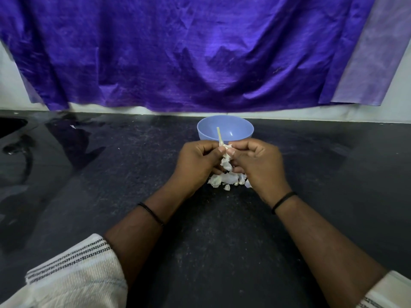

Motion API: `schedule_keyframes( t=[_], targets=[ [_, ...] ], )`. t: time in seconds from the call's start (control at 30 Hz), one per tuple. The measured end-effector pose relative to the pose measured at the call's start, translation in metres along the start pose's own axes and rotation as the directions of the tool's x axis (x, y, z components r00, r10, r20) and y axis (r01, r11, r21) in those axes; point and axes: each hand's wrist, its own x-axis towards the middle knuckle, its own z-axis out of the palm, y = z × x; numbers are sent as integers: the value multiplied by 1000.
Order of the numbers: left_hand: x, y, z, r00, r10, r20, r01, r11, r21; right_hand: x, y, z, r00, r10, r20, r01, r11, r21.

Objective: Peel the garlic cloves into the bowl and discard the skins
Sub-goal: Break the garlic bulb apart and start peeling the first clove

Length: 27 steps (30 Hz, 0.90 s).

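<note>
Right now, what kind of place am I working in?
Probably a home kitchen counter: a dark polished stone worktop, a blue bowl by the wall, and garlic held in both hands over a heap of skins. A purple cloth hangs behind.

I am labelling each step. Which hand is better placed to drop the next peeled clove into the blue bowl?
Probably the right hand: it sits closer under the bowl, while both hands pinch the garlic.

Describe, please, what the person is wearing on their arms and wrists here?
Both forearms are bare. Each wrist carries a thin black band: the left wrist band looks beaded, the right wrist band smooth. Rolled-back off-white woven sleeves with dark stitched stripes show on the left sleeve and right sleeve.
</note>
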Motion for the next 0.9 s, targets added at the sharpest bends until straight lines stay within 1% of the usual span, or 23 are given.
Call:
schedule_keyframes(
  t=[0.13,0.23,0.33,0.37,0.5,0.6,0.7,0.77,0.9],
  targets=[
    [0,-2,2,999,46,-26,-44,995,86,-1,2,3,996,-79,-31,76,993,-91],
    [0,-4,4,998,45,-40,-41,995,93,-2,4,5,993,-105,-56,99,990,-100],
    [1,-7,6,998,33,-52,-29,996,80,-2,7,6,987,-137,-83,124,982,-146],
    [0,-7,7,998,32,-59,-27,996,84,-2,8,5,985,-145,-94,128,978,-162],
    [-2,-5,13,992,105,-66,-91,978,186,1,10,2,976,-140,-169,106,976,-191],
    [-1,-1,13,993,83,-86,-70,986,154,2,10,5,973,-129,-190,103,985,-141],
    [-1,5,9,994,25,-104,-19,998,62,2,10,7,981,-103,-166,90,992,-85],
    [-2,8,5,993,-4,-117,5,1000,8,2,8,7,984,-106,-141,92,991,-99],
    [0,8,-3,988,-32,-154,33,999,-2,-1,7,6,991,-94,-90,78,983,-169]
  ],
)
